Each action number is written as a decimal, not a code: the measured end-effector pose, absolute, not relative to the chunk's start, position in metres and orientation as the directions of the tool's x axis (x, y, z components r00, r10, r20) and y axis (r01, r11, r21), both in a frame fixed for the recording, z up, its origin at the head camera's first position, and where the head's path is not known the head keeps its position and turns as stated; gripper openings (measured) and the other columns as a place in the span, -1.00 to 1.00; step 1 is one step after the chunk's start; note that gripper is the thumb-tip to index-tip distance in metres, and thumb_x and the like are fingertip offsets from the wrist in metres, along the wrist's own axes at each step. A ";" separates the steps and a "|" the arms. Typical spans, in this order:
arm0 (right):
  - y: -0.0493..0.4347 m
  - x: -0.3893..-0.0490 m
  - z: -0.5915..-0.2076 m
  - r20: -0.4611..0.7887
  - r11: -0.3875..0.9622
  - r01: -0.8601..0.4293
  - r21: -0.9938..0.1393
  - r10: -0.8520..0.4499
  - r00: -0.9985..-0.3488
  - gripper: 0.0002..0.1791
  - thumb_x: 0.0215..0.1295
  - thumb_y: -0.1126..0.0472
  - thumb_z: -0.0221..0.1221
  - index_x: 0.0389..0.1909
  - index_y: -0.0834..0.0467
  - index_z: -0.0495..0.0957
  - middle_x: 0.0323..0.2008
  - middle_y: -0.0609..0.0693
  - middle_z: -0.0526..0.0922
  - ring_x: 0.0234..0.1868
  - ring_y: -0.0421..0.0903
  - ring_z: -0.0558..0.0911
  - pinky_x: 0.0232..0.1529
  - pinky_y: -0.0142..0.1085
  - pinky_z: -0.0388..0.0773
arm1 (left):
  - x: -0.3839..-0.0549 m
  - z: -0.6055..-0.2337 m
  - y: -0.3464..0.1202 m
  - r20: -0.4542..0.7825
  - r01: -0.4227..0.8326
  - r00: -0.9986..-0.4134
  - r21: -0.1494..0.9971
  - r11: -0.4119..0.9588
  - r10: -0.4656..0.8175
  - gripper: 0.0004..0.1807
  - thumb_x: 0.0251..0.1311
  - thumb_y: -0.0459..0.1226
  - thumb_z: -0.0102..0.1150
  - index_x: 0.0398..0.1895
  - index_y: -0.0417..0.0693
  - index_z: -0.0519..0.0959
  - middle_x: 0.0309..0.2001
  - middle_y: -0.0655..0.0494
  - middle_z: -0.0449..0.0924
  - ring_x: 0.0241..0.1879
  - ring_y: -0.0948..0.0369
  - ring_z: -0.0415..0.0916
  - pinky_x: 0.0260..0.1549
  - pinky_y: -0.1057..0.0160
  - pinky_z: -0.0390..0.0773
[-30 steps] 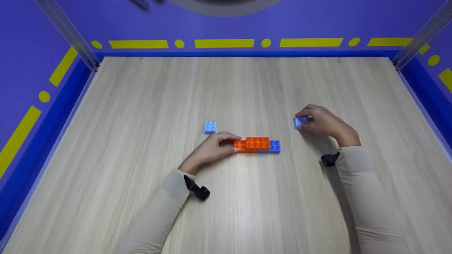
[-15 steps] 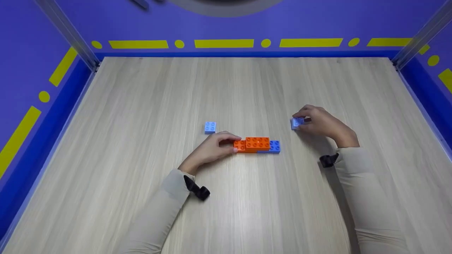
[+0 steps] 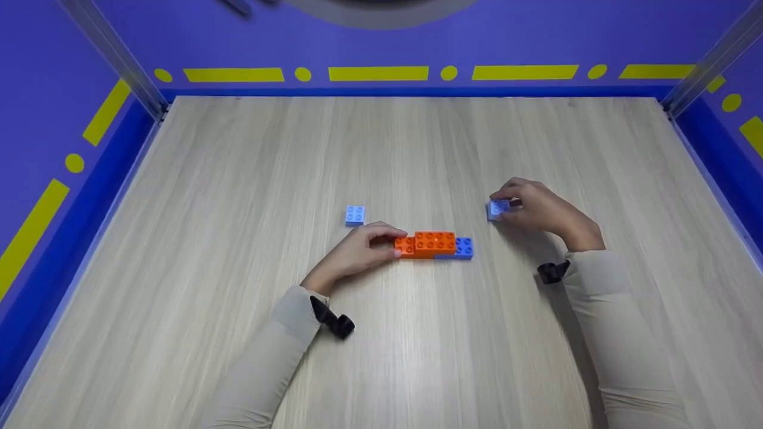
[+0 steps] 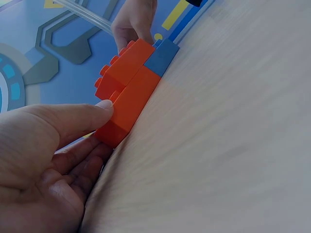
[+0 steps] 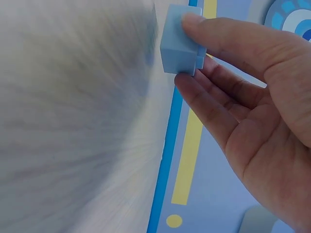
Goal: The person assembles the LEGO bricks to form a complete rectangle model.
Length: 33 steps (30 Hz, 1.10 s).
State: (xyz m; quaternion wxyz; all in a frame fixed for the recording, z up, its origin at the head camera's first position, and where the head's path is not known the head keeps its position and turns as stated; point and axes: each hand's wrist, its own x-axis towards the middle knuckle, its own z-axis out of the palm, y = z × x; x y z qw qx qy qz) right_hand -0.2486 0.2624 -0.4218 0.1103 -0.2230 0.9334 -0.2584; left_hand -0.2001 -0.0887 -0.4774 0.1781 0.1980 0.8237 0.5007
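On the table lies a joined row of toy building bricks: an orange brick [image 3: 435, 241] sits on top, bridging a lower orange brick [image 3: 405, 246] and a blue brick [image 3: 464, 246]. My left hand [image 3: 357, 253] pinches the left end of the lower orange brick between thumb and fingers. To the right of the row, my right hand [image 3: 539, 208] pinches a light blue brick [image 5: 180, 43] between thumb and fingertips. In the right wrist view its studs face toward the palm side. Another light blue brick [image 3: 355, 215] stands alone just beyond my left hand.
The wood-grain table [image 3: 417, 149] is bounded by a blue back wall [image 3: 381, 47] with yellow marks and similar side walls. A black wrist strap [image 3: 334, 319] sits on the left sleeve, another strap [image 3: 554, 272] on the right.
My right hand has moved slightly left and nearer with the light blue brick. The left hand and the joined bricks have stayed in place.
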 end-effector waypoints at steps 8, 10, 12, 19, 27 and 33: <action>0.258 -0.246 -0.420 -0.102 0.770 -0.361 -0.526 -0.479 -0.872 -0.60 0.19 0.32 0.25 0.08 0.32 0.57 0.00 0.21 0.56 0.01 0.15 0.58 0.04 0.03 0.54 | -0.201 -0.479 -0.089 -0.087 0.151 -0.854 0.902 0.404 0.513 -0.58 0.17 -0.18 0.28 0.13 0.10 0.58 0.15 0.13 0.53 0.23 0.18 0.38 0.33 0.15 0.25; 0.257 -0.247 -0.420 -0.098 0.766 -0.369 -0.527 -0.486 -0.869 -0.60 0.19 0.35 0.23 0.07 0.34 0.56 -0.01 0.22 0.56 0.01 0.16 0.58 0.05 0.03 0.54 | -0.201 -0.479 -0.089 -0.082 0.153 -0.852 0.906 0.395 0.517 -0.59 0.18 -0.19 0.28 0.13 0.09 0.58 0.14 0.13 0.54 0.22 0.19 0.39 0.32 0.15 0.26; 0.256 -0.247 -0.420 -0.088 0.759 -0.383 -0.527 -0.497 -0.863 -0.61 0.19 0.37 0.22 0.07 0.35 0.56 -0.02 0.23 0.55 0.00 0.16 0.58 0.06 0.03 0.54 | -0.201 -0.479 -0.089 -0.074 0.158 -0.851 0.908 0.387 0.520 -0.59 0.18 -0.21 0.28 0.13 0.06 0.58 0.14 0.11 0.54 0.22 0.18 0.39 0.32 0.15 0.27; 0.253 -0.247 -0.420 -0.062 0.748 -0.414 -0.518 -0.516 -0.854 -0.63 0.19 0.39 0.22 0.05 0.37 0.57 -0.05 0.23 0.57 -0.02 0.17 0.60 0.04 0.03 0.56 | -0.201 -0.478 -0.089 -0.071 0.159 -0.849 0.910 0.383 0.523 -0.59 0.16 -0.23 0.28 0.12 0.06 0.59 0.14 0.10 0.54 0.21 0.18 0.40 0.31 0.14 0.27; 0.248 -0.243 -0.417 -0.070 0.756 -0.415 -0.506 -0.516 -0.854 -0.63 0.19 0.35 0.23 0.04 0.32 0.59 -0.05 0.20 0.58 -0.06 0.16 0.61 0.01 0.03 0.56 | -0.201 -0.478 -0.089 -0.076 0.158 -0.851 0.907 0.392 0.520 -0.58 0.17 -0.22 0.28 0.13 0.07 0.58 0.14 0.10 0.54 0.21 0.18 0.40 0.32 0.15 0.26; 0.246 -0.241 -0.414 -0.076 0.761 -0.418 -0.497 -0.517 -0.852 -0.62 0.18 0.34 0.24 0.05 0.32 0.58 -0.04 0.20 0.57 -0.06 0.17 0.61 0.01 0.04 0.56 | -0.201 -0.479 -0.089 -0.067 0.169 -0.851 0.904 0.392 0.521 -0.59 0.16 -0.22 0.28 0.12 0.06 0.58 0.13 0.10 0.55 0.22 0.16 0.40 0.33 0.15 0.26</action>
